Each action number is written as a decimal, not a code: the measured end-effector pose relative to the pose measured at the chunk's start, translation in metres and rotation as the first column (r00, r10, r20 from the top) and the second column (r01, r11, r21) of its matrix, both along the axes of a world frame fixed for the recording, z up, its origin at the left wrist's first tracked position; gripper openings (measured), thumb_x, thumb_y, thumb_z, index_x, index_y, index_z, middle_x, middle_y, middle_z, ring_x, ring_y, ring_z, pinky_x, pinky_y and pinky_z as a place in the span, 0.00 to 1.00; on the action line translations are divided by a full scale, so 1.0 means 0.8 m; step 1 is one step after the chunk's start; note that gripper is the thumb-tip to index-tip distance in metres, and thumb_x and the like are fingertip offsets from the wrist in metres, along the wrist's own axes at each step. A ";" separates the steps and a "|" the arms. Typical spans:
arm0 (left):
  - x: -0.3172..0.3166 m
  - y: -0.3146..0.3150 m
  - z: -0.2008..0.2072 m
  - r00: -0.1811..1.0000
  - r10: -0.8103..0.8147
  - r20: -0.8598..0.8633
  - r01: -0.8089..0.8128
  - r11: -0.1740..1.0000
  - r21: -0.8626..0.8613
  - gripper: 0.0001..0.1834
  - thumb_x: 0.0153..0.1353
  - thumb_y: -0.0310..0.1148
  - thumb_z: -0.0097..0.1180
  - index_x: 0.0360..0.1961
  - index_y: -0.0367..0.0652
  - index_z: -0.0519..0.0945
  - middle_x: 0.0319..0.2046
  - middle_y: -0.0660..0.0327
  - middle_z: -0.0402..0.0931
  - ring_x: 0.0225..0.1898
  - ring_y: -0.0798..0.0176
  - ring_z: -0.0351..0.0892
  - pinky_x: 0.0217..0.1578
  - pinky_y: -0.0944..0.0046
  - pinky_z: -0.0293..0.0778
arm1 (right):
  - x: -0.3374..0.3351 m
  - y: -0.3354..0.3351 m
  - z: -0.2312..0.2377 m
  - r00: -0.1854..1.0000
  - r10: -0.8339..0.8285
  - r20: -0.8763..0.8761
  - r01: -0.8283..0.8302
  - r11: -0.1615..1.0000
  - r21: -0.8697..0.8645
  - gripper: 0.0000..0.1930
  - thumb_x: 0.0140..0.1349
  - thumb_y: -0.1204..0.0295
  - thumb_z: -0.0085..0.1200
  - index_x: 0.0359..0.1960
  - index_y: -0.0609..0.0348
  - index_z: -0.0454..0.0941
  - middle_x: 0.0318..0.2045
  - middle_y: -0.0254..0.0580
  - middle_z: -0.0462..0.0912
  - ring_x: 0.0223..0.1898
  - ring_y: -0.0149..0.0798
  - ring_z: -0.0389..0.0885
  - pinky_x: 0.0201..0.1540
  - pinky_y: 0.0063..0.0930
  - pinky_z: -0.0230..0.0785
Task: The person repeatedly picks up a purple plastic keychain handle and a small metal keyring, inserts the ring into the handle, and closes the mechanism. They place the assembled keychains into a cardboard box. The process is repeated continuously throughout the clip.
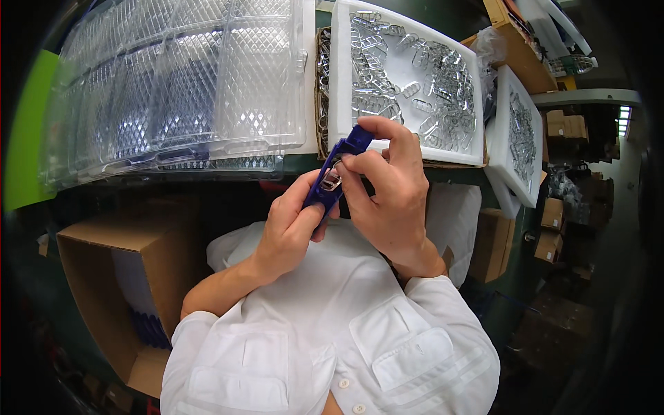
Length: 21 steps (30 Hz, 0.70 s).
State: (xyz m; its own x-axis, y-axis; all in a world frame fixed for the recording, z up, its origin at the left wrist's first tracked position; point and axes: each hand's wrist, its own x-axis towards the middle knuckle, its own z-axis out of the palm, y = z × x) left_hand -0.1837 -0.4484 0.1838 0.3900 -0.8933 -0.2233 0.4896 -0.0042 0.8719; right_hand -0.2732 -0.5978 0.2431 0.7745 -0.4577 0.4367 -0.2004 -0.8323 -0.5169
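Above my lap, a long, narrow dark-blue plastic holder (357, 141) is held slantwise between both hands, its upper end pointing to the right. My left hand (285, 225) grips its lower end, the thumb pressing on the near face. At the upper half my right hand (393, 188) is closed, with one finger against the top end and the thumb and another finger pinched at the middle. A small shiny metal clip (331, 181) sits in the holder's recess, just below that pinch. Whether the right fingertips touch the clip is hard to make out.
A white foam tray (342, 83) with many loose metal clips (370, 66) lies straight ahead. Clear plastic trays (183, 76) are stacked at far left. Another foam tray (503, 131) leans on the right. An open cardboard box (128, 238) holding blue pieces stands at lower left.
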 end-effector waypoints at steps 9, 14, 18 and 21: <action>0.008 0.001 -0.006 0.974 0.044 0.222 -0.030 0.998 -0.064 0.26 0.66 0.22 0.45 0.66 0.33 0.73 0.32 0.62 0.80 0.26 0.74 0.75 0.28 0.69 0.73 | 0.009 0.012 -0.009 0.965 -0.155 0.210 0.116 0.976 0.186 0.16 0.57 0.84 0.67 0.46 0.62 0.79 0.59 0.51 0.79 0.55 0.47 0.83 0.51 0.34 0.79; 0.013 -0.006 0.006 0.965 0.023 0.263 -0.005 0.998 -0.066 0.18 0.71 0.26 0.49 0.59 0.33 0.78 0.30 0.62 0.81 0.27 0.73 0.79 0.29 0.70 0.76 | -0.004 0.002 -0.015 0.991 -0.102 0.086 0.010 0.704 0.710 0.18 0.61 0.80 0.64 0.53 0.62 0.79 0.49 0.42 0.85 0.48 0.33 0.86 0.52 0.29 0.77; 0.007 -0.014 0.007 0.981 -0.041 0.188 0.029 0.997 0.067 0.13 0.75 0.31 0.52 0.51 0.33 0.82 0.28 0.62 0.82 0.28 0.71 0.82 0.31 0.70 0.78 | -0.017 -0.007 -0.030 0.997 -0.037 0.073 -0.026 0.701 0.712 0.16 0.62 0.82 0.63 0.52 0.63 0.78 0.44 0.38 0.85 0.46 0.31 0.85 0.52 0.27 0.77; 0.000 -0.016 0.005 0.962 -0.030 0.273 0.007 0.996 0.087 0.13 0.76 0.31 0.51 0.50 0.32 0.82 0.27 0.62 0.83 0.28 0.71 0.84 0.31 0.70 0.80 | -0.024 -0.007 -0.033 0.998 -0.023 0.064 -0.032 0.679 0.734 0.15 0.63 0.83 0.62 0.51 0.64 0.77 0.46 0.39 0.83 0.47 0.30 0.84 0.53 0.26 0.77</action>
State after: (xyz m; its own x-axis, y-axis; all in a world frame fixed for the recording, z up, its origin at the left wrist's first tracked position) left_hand -0.1834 -0.4608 0.1878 0.4302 -0.8835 -0.1851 0.2316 -0.0902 0.9686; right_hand -0.2923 -0.6033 0.2163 0.7609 -0.6488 0.0093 -0.1425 -0.1810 -0.9731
